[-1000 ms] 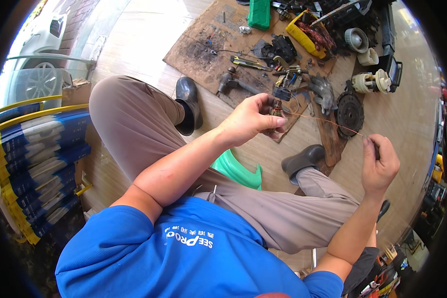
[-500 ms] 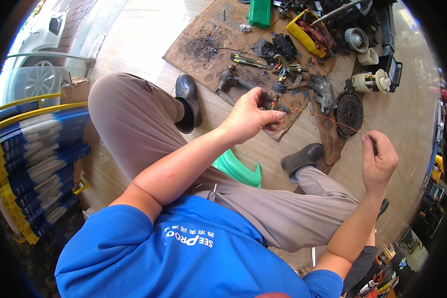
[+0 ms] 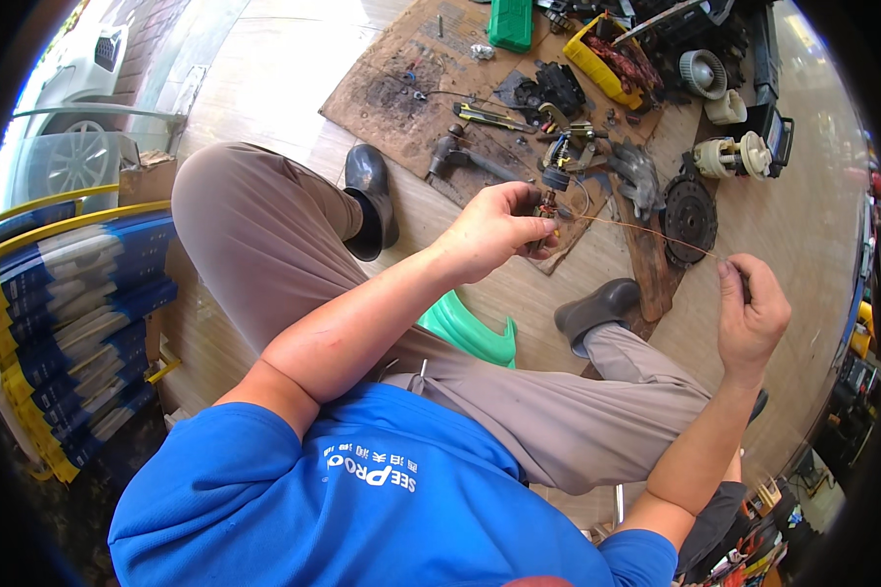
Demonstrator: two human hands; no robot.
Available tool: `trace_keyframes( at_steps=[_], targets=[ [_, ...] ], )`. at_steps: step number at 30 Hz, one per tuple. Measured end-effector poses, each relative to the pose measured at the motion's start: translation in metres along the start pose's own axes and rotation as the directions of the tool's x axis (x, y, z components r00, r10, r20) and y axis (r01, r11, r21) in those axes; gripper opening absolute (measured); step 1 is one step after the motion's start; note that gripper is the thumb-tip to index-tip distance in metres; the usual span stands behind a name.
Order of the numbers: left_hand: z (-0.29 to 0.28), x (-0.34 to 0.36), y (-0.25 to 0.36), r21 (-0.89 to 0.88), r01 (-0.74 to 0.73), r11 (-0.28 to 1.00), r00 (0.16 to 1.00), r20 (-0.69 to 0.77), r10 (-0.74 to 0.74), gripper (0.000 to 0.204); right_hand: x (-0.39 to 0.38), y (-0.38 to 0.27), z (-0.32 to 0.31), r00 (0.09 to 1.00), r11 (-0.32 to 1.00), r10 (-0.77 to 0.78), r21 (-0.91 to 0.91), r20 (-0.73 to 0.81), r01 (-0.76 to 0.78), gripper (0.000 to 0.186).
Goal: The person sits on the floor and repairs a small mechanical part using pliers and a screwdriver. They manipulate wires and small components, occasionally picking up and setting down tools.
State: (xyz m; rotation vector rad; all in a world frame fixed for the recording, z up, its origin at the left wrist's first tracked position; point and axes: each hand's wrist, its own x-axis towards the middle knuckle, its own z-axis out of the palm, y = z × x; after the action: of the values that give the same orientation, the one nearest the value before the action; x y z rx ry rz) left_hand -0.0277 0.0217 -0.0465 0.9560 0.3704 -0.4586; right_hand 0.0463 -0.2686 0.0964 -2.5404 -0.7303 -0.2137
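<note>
Copper-coloured wire (image 3: 646,229), thin and single, spans the gap between the two hands. It bows slightly along its length and shows no visible kink. One end meets a small part (image 3: 549,198); the exact point of attachment is too small to make out.

The part has a dark round collar at its upper end and a reddish-brown band below it. Its lower end is covered by fingers. It is held above the near edge of a stained mat (image 3: 382,83) on the floor (image 3: 284,49). Whether the metal pieces (image 3: 576,147) seen just beyond the collar are joined to it cannot be told.

Left hand (image 3: 499,227): clamped on the part, thumb across the near side, fingers curled behind. The forearm reaches up and to the right, elbow bent.

Right hand (image 3: 752,308): raised, well apart from the left, thumb and forefinger together on the wire's far end, other fingers folded. Its forearm rises steeply from the lower right.

A hammer (image 3: 448,152) and a grey glove (image 3: 638,181) lie beyond the hands; a dark disc (image 3: 690,220) lies near the glove.
</note>
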Motion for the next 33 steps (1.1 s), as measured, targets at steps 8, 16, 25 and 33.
trace_keyframes(
  at_steps=[8,16,25,33],
  targets=[
    [0.004,-0.001,0.004,0.021,0.017,1.0,0.998,-0.055,-0.016,0.032,0.001,-0.007,-0.003,0.992,0.99,-0.127,-0.064,-0.028,0.125,0.011],
    [0.003,0.005,-0.005,0.07,-0.027,0.997,0.995,-0.096,0.034,0.031,-0.002,-0.022,-0.008,0.967,0.967,-0.252,-0.061,-0.046,0.249,0.017],
    [0.002,0.009,-0.011,0.324,-0.035,0.945,0.995,-0.074,0.062,0.03,0.003,-0.024,-0.01,0.958,0.959,-0.278,-0.079,-0.066,0.272,0.018],
    [-0.002,-0.001,-0.004,-0.01,0.11,0.994,0.981,0.163,-0.107,0.033,0.004,-0.01,-0.016,0.971,0.975,-0.216,-0.084,-0.1,0.208,0.015]
  ],
)
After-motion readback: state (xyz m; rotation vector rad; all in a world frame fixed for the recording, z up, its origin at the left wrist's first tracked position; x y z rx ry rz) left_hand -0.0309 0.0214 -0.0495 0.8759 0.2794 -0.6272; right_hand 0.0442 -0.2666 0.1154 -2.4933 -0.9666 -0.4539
